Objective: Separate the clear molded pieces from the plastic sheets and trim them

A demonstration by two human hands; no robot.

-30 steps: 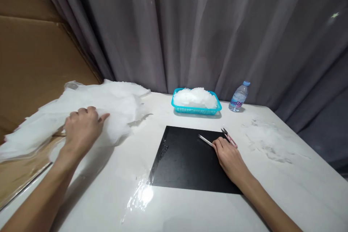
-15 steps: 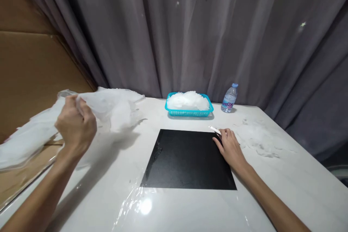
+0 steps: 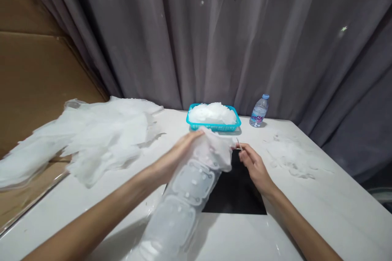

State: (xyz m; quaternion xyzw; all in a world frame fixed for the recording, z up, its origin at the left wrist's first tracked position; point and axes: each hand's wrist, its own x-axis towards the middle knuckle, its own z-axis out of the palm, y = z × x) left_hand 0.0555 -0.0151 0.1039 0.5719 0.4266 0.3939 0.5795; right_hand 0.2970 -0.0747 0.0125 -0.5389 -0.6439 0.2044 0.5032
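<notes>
My left hand (image 3: pixel 189 140) is closed around the upper end of a translucent white sheet strip (image 3: pixel 193 181). Rounded rectangular panel outlines run along the strip, which hangs slanting down toward the bottom of the view. Beside the strip's top right edge, my right hand (image 3: pixel 255 167) pinches a small thin tool with a narrow metallic tip (image 3: pixel 239 144); its exact kind is unclear. Under both hands lies a black mat (image 3: pixel 235 191), partly covered by the strip. A pile of similar white sheets (image 3: pixel 107 130) rests at the left.
A turquoise basket (image 3: pixel 213 127) heaped with white pieces (image 3: pixel 212 113) stands at the back. To its right is a water bottle (image 3: pixel 259 111). Thin white scraps (image 3: pixel 290 157) lie at the right of the white table (image 3: pixel 330 195). Cardboard (image 3: pixel 36 77) rises at the left; a grey curtain (image 3: pixel 214 40) hangs behind.
My left hand has moved from the pile to above the mat, bringing a white strip with it. My right hand has lifted from the mat's edge, tilting the tool upright toward the strip.
</notes>
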